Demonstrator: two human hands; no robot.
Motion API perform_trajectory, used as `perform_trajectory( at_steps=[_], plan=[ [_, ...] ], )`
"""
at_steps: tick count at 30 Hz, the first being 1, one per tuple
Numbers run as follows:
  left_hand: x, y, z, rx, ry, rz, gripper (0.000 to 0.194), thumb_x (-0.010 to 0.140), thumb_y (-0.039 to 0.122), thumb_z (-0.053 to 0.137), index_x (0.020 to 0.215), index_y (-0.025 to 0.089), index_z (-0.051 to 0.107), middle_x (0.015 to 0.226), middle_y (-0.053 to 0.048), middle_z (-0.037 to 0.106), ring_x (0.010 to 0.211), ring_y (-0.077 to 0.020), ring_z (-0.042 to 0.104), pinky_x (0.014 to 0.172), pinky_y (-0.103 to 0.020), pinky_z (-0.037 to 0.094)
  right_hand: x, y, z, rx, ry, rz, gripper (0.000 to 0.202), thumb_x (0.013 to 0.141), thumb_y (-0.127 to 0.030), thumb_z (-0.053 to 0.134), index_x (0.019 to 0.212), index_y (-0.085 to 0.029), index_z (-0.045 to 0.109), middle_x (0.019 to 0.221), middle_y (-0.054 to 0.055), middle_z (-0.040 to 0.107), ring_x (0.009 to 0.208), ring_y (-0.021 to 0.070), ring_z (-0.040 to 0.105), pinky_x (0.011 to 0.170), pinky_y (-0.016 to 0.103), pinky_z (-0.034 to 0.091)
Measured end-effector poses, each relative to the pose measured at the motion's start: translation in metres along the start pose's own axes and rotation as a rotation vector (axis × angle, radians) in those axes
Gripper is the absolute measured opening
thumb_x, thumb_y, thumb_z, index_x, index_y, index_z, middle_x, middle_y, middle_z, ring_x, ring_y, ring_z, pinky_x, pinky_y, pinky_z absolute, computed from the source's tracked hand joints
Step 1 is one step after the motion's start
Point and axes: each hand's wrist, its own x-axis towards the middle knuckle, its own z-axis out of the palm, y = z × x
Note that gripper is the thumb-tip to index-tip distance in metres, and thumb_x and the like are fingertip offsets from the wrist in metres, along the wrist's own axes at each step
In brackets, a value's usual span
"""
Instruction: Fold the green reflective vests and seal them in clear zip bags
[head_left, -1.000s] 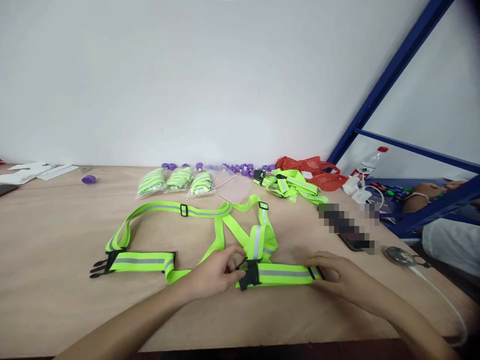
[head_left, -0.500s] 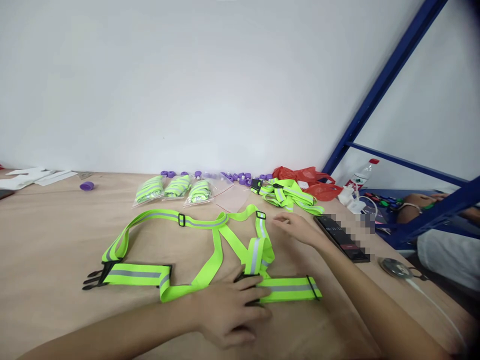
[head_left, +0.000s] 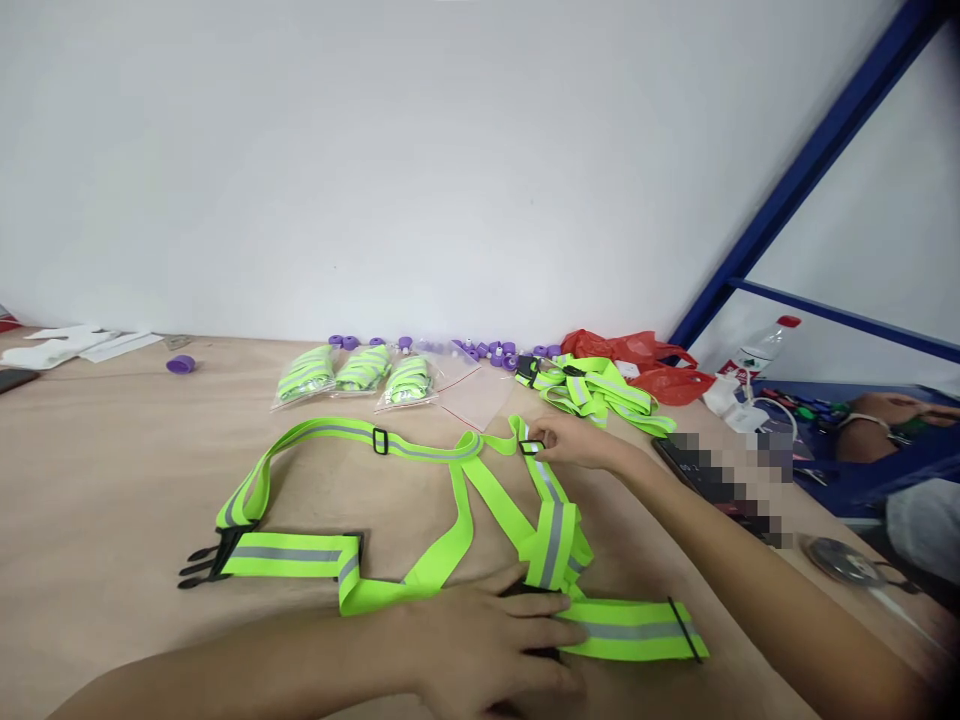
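Note:
A yellow-green reflective vest (head_left: 465, 504) made of elastic straps with grey stripes lies spread on the bed-like surface. My right hand (head_left: 574, 442) pinches its shoulder strap beside a black slider (head_left: 532, 447). Fingers stretched out, my left hand (head_left: 499, 645) rests over a black buckle on the waist strap, hiding most of that buckle. To the right of it extends the strap's end (head_left: 637, 630) with a thin black band around it. At the far left of the vest is a black pronged side-release buckle (head_left: 206, 562).
Behind are three bagged vests (head_left: 306, 373), a loose vest (head_left: 611, 390), purple caps (head_left: 495, 352) and a red plastic bag (head_left: 637, 350). On the right stand a blue frame (head_left: 810, 180), a phone (head_left: 694, 470), a bottle (head_left: 761, 345) and a round charger (head_left: 844, 560). Another person's hand (head_left: 885, 408) is beyond.
My right hand has reached the slider and closed on the shoulder strap. The view has shifted slightly; my left hand stays on the buckle, and the vest's right side sits lower in view.

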Motion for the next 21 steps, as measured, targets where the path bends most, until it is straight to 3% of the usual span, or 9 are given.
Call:
perform_trajectory(
  at_steps=[3, 8, 12, 16, 21],
  plan=[
    [0.002, 0.002, -0.002, 0.041, -0.031, 0.015, 0.047, 0.098, 0.033, 0.044, 0.143, 0.019, 0.049, 0.162, -0.006, 0.034, 0.152, -0.0238, 0.025, 0.124, -0.047, 0.021, 0.006, -0.001, -0.008, -0.062, -0.003, 0.012, 0.003, 0.074, -0.021, 0.065, 0.075, -0.019, 0.063, 0.076, 0.002, 0.065, 0.068, 0.0166, 0.055, 0.06, 0.025, 0.035],
    [0.001, 0.004, 0.009, 0.144, 0.056, 0.099, 0.046, 0.104, 0.029, 0.027, 0.141, 0.018, 0.052, 0.158, -0.002, 0.042, 0.148, -0.0192, 0.033, 0.119, -0.043, 0.034, 0.023, 0.008, -0.04, -0.145, 0.144, 0.085, 0.017, 0.078, -0.025, 0.064, 0.094, -0.019, 0.064, 0.092, 0.006, 0.069, 0.078, 0.0203, 0.06, 0.064, 0.027, 0.038],
    [0.003, 0.005, 0.015, 0.225, 0.093, 0.125, 0.047, 0.105, 0.032, 0.027, 0.142, 0.02, 0.054, 0.155, 0.0, 0.046, 0.147, -0.0184, 0.035, 0.114, -0.041, 0.04, 0.039, 0.015, -0.057, -0.2, 0.225, 0.127, 0.027, 0.081, -0.031, 0.063, 0.105, -0.019, 0.063, 0.1, 0.008, 0.071, 0.083, 0.0215, 0.063, 0.069, 0.028, 0.042],
    [0.005, 0.005, 0.013, 0.302, 0.106, 0.139, 0.045, 0.104, 0.033, 0.031, 0.137, 0.021, 0.06, 0.153, -0.001, 0.049, 0.145, -0.0201, 0.039, 0.108, -0.04, 0.046, 0.054, 0.014, -0.049, -0.246, 0.175, 0.141, 0.025, 0.081, -0.029, 0.063, 0.104, -0.019, 0.065, 0.106, 0.008, 0.071, 0.088, 0.0219, 0.064, 0.072, 0.027, 0.043],
    [0.003, 0.005, 0.013, 0.401, 0.124, 0.139, 0.047, 0.104, 0.034, 0.028, 0.135, 0.024, 0.062, 0.155, 0.003, 0.046, 0.147, -0.018, 0.035, 0.107, -0.04, 0.046, 0.065, 0.014, -0.028, -0.29, 0.08, 0.181, 0.019, 0.076, -0.021, 0.068, 0.095, -0.018, 0.066, 0.101, 0.01, 0.072, 0.086, 0.0234, 0.064, 0.065, 0.027, 0.039]
  ],
)
